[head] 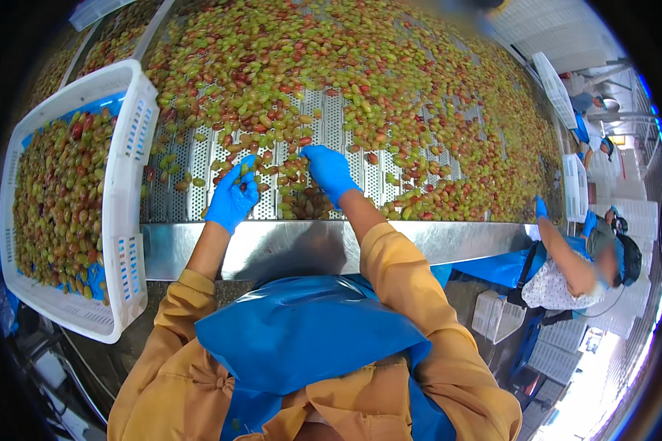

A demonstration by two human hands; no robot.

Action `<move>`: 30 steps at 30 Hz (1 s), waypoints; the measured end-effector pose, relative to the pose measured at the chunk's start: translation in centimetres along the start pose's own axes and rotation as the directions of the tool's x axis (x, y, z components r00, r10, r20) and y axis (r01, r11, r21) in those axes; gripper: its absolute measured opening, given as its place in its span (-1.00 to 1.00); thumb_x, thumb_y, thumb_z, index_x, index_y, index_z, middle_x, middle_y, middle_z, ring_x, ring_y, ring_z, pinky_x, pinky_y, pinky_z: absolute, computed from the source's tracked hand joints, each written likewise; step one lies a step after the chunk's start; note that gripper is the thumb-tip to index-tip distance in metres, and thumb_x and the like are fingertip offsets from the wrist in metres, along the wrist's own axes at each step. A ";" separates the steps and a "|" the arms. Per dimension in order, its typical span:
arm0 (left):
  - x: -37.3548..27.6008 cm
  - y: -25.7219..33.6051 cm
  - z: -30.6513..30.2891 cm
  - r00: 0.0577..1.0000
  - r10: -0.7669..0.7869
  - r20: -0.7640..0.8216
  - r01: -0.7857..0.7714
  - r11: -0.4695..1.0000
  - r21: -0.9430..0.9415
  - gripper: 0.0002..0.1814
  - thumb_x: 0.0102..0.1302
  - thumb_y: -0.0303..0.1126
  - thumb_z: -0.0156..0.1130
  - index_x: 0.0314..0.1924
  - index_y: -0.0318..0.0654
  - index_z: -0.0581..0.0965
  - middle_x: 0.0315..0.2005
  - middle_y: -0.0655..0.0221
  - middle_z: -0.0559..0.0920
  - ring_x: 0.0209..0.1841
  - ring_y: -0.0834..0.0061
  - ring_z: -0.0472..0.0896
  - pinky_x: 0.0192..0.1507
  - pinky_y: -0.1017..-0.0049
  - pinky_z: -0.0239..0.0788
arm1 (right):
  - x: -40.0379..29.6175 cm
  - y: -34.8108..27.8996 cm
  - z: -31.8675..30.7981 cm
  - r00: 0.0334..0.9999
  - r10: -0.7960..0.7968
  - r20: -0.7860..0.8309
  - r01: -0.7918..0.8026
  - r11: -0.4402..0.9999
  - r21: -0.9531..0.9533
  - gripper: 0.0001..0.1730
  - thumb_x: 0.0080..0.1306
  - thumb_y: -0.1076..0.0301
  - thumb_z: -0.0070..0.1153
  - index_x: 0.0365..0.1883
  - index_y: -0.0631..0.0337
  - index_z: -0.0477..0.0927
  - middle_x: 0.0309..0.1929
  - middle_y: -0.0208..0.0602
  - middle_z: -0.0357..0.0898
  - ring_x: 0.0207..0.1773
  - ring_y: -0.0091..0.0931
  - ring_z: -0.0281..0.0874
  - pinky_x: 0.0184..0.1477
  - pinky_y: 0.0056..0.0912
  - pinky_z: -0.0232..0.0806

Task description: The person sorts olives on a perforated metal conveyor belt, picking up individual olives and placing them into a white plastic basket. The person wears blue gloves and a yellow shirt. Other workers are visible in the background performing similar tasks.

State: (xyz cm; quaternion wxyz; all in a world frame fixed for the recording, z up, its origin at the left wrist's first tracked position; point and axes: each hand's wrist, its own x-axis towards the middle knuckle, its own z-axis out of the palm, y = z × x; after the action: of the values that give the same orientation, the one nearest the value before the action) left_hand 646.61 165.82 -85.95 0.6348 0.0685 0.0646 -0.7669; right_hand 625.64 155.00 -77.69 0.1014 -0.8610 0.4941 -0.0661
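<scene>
Green and red grapes (309,60) lie loose over a perforated conveyor belt (265,205) before me. My left hand (233,195), in a blue glove, is curled palm up near the belt's front edge, with a few grapes at its fingers. To its right, my right hand (329,172), also gloved in blue, reaches down with its fingertips at the grapes; whether it grips any is hidden. A small cluster of darker grapes (306,203) lies between the hands, against the metal edge.
A white plastic crate (122,182) lined with blue and filled with grapes stands at the left. A steel rail (292,248) borders the belt. At the right a co-worker (562,275) reaches over the belt; more people and stacked white crates (554,358) are beyond.
</scene>
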 end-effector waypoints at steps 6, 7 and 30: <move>0.0 1.5 -0.1 0.998 0.000 -0.065 -0.002 1.000 -0.023 -0.57 0.35 -0.37 0.10 0.20 -0.28 0.40 -0.27 0.37 0.56 -0.32 0.58 0.53 -0.33 0.57 0.48 | 0.3 -0.6 0.1 0.992 0.127 0.007 -0.126 0.984 0.128 -0.67 0.21 0.39 -0.07 -0.06 0.04 0.57 -0.03 -0.12 0.55 -0.04 -0.11 0.50 0.01 -0.11 0.35; -0.2 1.6 0.3 0.994 -0.014 -0.104 0.010 0.999 -0.037 -0.58 0.34 -0.37 0.11 0.19 -0.29 0.41 -0.37 0.38 0.56 -0.35 0.59 0.53 -0.35 0.57 0.48 | 0.2 -0.6 0.4 0.993 0.119 -0.002 -0.117 0.982 0.146 -0.67 0.20 0.40 -0.07 -0.06 0.04 0.57 -0.02 -0.14 0.55 -0.03 -0.11 0.49 0.03 -0.11 0.34; -1.4 4.2 1.8 0.987 -0.078 -0.140 0.080 0.997 0.006 -0.57 0.39 -0.07 0.01 0.15 -0.10 0.44 -0.24 0.38 0.57 -0.23 0.45 0.55 -0.20 0.44 0.47 | 0.4 -15.4 -1.2 0.989 -0.142 -0.045 0.136 0.734 0.665 -0.37 0.17 0.37 0.12 0.26 0.08 0.35 -0.13 -0.28 0.57 -0.19 -0.50 0.50 -0.07 -0.42 0.38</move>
State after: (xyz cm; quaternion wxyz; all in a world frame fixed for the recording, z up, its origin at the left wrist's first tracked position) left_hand 650.98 166.03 -83.99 0.5973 0.1231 0.1068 -0.7853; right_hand 638.48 162.13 -72.86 0.3990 -0.8026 0.3718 -0.2417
